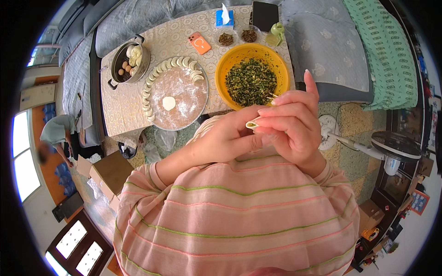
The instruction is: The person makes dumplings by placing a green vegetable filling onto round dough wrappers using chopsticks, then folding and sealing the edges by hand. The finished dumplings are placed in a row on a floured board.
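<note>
My left hand (229,136) and my right hand (293,124) meet in front of my chest, both on one partly folded dumpling (252,123) with filling showing at its open end. Chopstick tips (272,96) show beside my right fingers, over the rim of a yellow bowl (219,81) of chopped green filling (250,81). To the left lies a round floured board (179,119), edged with a curved row of folded dumplings (149,82). One flat round wrapper (169,103) rests on its floured middle.
A two-handled metal pot (143,65) with eggs and dough stands left on the table. Behind the bowl are an orange phone (199,43), two small dishes (226,38), a tissue box (224,19) and a green bottle (276,33). A fan (395,146) stands right; another person (58,131) bends at far left.
</note>
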`<move>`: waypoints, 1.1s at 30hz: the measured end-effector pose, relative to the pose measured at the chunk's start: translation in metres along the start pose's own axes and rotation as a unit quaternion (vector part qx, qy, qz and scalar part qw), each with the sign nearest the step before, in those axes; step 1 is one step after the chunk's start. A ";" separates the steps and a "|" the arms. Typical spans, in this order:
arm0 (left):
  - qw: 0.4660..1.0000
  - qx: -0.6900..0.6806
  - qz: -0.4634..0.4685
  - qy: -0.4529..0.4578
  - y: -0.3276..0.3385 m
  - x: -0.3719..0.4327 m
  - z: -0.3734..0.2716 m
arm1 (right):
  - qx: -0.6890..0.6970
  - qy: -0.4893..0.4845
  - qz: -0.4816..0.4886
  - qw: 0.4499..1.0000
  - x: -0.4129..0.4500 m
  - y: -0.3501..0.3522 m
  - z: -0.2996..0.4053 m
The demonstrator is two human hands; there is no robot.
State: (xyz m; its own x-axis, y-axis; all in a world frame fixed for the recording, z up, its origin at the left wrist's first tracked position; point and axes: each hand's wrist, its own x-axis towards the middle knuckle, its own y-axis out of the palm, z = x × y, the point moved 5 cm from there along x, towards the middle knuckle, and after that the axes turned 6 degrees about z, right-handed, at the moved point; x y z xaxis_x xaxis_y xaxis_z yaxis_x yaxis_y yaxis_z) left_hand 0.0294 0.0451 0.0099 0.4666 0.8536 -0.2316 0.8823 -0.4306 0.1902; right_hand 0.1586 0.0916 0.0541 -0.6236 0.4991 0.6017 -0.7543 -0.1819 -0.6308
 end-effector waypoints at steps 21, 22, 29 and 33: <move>0.969 0.208 -0.017 0.131 -0.003 0.002 0.000 | 0.076 0.045 0.043 0.995 0.001 0.004 0.000; 0.975 0.181 -0.018 0.131 -0.003 0.003 0.002 | 0.068 0.045 0.043 0.996 0.001 0.003 0.000; 0.979 0.143 -0.037 0.142 -0.003 0.010 0.005 | 0.050 0.063 0.102 0.992 0.004 -0.004 -0.005; 0.968 0.193 -0.024 0.160 -0.004 0.010 0.007 | 0.068 0.051 0.134 0.987 0.009 -0.001 -0.007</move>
State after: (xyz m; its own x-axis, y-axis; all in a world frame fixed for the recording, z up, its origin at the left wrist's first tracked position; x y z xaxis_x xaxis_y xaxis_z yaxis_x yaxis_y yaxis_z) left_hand 0.0311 0.0536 -0.0001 0.4350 0.8961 0.0882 0.8893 -0.4122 -0.1981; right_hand 0.1551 0.1016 0.0564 -0.7855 0.4989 0.3662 -0.5906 -0.4277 -0.6843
